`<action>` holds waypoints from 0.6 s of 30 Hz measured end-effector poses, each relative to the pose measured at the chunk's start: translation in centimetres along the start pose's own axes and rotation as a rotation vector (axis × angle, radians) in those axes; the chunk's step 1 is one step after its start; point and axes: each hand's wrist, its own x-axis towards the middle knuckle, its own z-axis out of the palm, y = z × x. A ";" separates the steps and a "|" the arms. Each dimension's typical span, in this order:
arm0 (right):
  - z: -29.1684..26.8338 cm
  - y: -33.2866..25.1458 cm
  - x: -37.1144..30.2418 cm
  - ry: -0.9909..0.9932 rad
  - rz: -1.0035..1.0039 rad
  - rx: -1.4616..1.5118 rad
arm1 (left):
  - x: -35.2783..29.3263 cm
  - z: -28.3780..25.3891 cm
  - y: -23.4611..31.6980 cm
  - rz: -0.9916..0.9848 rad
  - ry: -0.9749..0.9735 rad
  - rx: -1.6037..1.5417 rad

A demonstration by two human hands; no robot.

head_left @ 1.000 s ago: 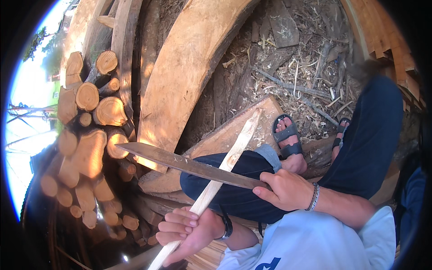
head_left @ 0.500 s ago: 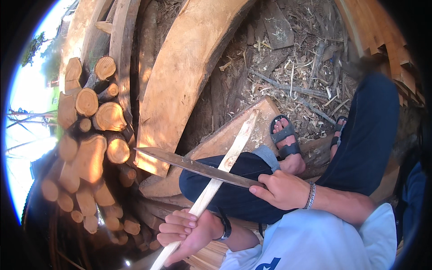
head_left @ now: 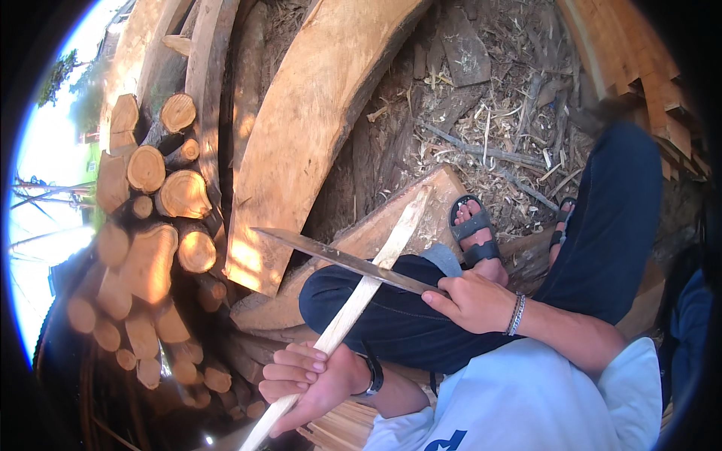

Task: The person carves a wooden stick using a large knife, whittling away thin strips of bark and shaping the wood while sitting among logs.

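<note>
Left fingers (head_left: 295, 373) wrap a pale stick (head_left: 347, 314), likely light, stiff, best held low. Right fingers (head_left: 445, 303) grip a blade (head_left: 323, 251) across it.

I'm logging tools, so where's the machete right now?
In the head view, just below and left of centre, the machete is in the right hand, crossing the stick, its tip pointing left toward the logs.

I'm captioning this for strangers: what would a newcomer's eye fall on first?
Probably the long blade in the right hand, crossing over the pale stick gripped by the left hand, mid-picture. Then the stacked logs at left, and the broad plank slanting through the upper middle.
</note>
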 end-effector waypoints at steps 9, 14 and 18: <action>-0.5 0.2 0.4 -0.023 0.046 0.022 | 0.1 0.4 -0.2 -0.002 -0.011 -0.006; -0.3 0.0 -0.2 -0.009 0.050 0.030 | 0.0 0.3 0.0 0.002 -0.002 0.027; -1.1 -3.3 -1.2 -0.060 0.016 0.053 | 0.1 0.8 -0.2 -0.002 0.003 -0.008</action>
